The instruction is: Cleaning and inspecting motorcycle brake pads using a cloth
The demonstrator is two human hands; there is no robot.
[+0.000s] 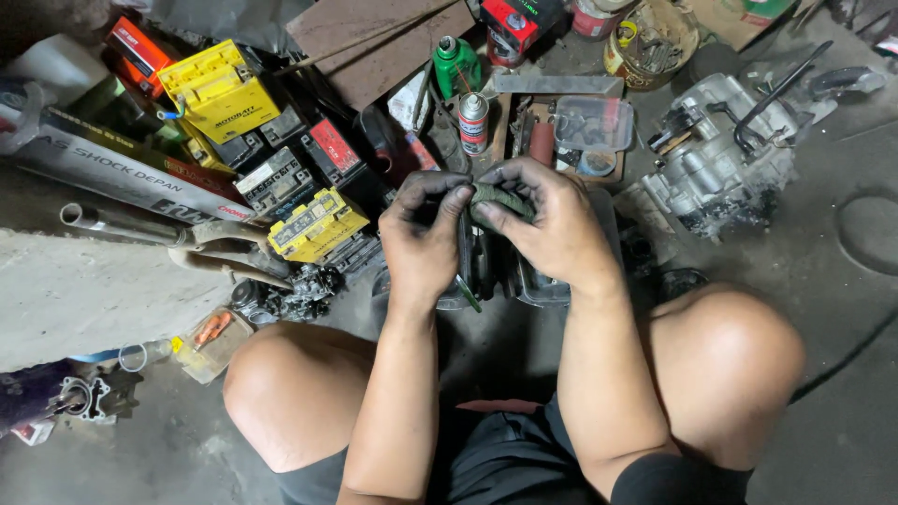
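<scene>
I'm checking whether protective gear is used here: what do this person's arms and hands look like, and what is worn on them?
Both arms are bare to the upper arm, with no sleeves in view. The left hand and right hand wear no gloves, rings or watch, and dark grease smudges cover the fingers. Black shorts are worn.

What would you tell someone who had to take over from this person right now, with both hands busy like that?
Left hand: greasy, fingers pinching the green scouring pad from the left.
Right hand: grips the same pad from the right, thumb pressed on it.
Both are held above a dark metal part on the floor between the knees; a green-handled tool sticks out below the left hand.
Nearby: spray can and green bottle ahead, yellow batteries to the left, engine block to the right.
Done or left: cannot tell how clean the part is.
</scene>
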